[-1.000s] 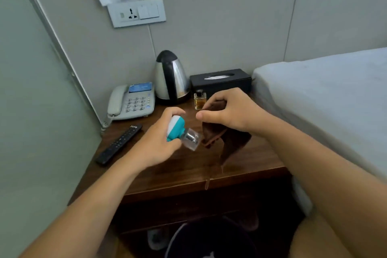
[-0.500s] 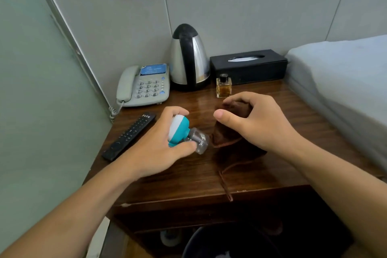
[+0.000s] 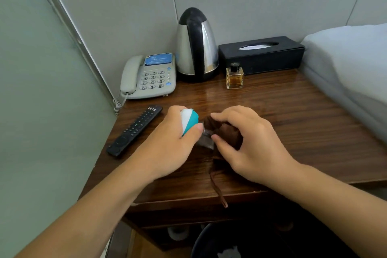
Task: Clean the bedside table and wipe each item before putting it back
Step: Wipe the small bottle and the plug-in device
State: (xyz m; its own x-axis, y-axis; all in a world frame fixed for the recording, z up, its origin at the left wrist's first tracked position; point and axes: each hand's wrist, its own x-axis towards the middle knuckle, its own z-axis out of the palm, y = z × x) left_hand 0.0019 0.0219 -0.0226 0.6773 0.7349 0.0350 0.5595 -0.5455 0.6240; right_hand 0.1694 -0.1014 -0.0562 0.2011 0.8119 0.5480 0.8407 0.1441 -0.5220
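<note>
L hand grips teal-white bottle; R hand pinches brown cloth on its clear cap, just right of remote.

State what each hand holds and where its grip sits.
Left hand holds the teal-and-white item by its rounded body; right hand holds the bunched brown cloth against its clear end.

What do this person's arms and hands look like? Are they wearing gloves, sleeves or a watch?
Both forearms are bare, with no sleeve in view. The left hand and the right hand wear no gloves, and no watch, ring or bracelet shows on either. The fingers that show have short nails.
</note>
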